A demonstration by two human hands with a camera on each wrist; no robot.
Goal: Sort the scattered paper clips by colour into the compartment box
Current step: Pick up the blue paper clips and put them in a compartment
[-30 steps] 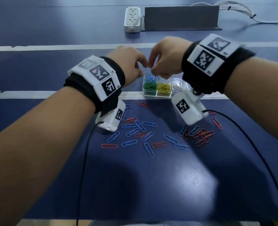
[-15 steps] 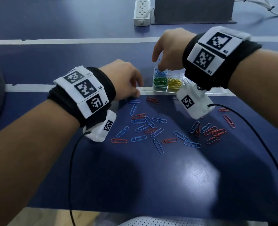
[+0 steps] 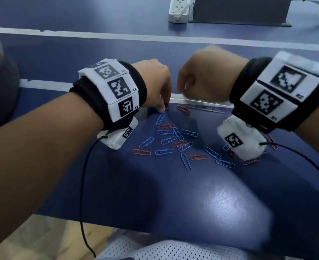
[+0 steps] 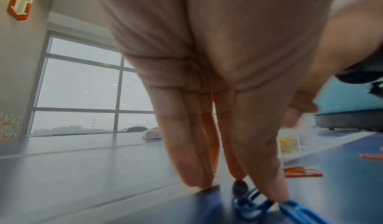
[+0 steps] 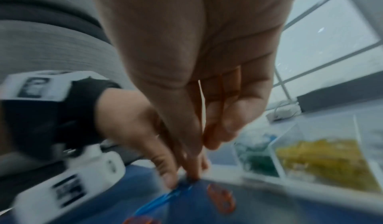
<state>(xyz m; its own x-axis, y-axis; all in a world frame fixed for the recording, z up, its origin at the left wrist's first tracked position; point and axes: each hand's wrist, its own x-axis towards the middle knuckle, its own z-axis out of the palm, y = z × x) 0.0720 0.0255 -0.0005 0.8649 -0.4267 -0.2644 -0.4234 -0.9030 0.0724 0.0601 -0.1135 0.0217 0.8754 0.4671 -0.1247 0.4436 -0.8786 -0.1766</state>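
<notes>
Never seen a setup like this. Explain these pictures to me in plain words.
No machine here: a person works with bare hands and wears three cameras. The wide picture comes from the head and looks down at a blue table. The other two come from small white cameras strapped under each wrist, looking along the fingers. Loose blue and red paper clips lie on the table; a clear box beyond them holds green and yellow ones. The left hand presses straight fingers onto a blue clip. The right hand is blurred, near the box, and seems to hold nothing.
</notes>
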